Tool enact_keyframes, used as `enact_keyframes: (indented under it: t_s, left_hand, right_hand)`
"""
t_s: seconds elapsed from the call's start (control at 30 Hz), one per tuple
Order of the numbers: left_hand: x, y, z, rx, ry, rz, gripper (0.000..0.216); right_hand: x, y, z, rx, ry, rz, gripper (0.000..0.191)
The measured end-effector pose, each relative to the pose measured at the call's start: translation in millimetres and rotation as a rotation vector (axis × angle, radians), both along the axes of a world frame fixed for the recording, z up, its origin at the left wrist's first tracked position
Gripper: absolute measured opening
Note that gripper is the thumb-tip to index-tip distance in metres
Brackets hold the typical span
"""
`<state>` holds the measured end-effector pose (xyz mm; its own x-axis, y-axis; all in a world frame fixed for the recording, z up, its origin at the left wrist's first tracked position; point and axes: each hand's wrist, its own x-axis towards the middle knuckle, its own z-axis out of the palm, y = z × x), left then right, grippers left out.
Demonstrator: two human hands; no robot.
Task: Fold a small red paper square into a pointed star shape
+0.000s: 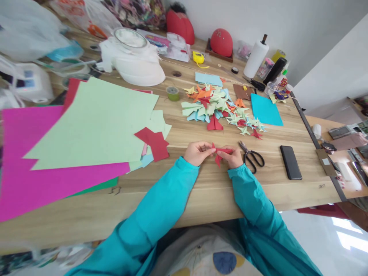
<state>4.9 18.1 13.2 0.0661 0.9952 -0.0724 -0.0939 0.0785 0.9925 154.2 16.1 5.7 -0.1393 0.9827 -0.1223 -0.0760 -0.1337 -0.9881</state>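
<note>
A small red folded paper piece [218, 158] with pointed ends is held just above the wooden table [201, 203]. My left hand [199, 152] pinches it from the left between thumb and fingers. From the right, my right hand [234, 156] grips its other side, with the fingertips partly hidden behind the paper. Black-handled scissors [253, 157] lie right beside my right hand. Beyond the hands is a pile of folded paper shapes [207, 101] in green, orange, red and blue. Red paper scraps [155, 143] rest to the left.
Large sheets of green paper [97, 126] and magenta paper [31, 153] cover the left side. A black phone [291, 162] and a blue paper square [266, 109] lie to the right. Farther back are a tape roll [173, 93], a white cap [135, 61] and a yellow tape measure [198, 57].
</note>
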Motion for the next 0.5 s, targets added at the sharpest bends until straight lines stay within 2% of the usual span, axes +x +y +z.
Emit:
enact_keyframes:
  t_s: [0.37, 0.5]
  left_hand:
    - [-0.3, 0.6, -3.7, 0.082, 0.035, -0.004, 0.025]
    - [-0.9, 0.0, -2.2, 0.08, 0.02, -0.046, 0.025]
  right_hand:
    - [2.8, 1.6, -0.1, 0.006, -0.009, 0.047, 0.018]
    - [3.2, 2.1, -0.9, 0.008, -0.013, 0.059, 0.018]
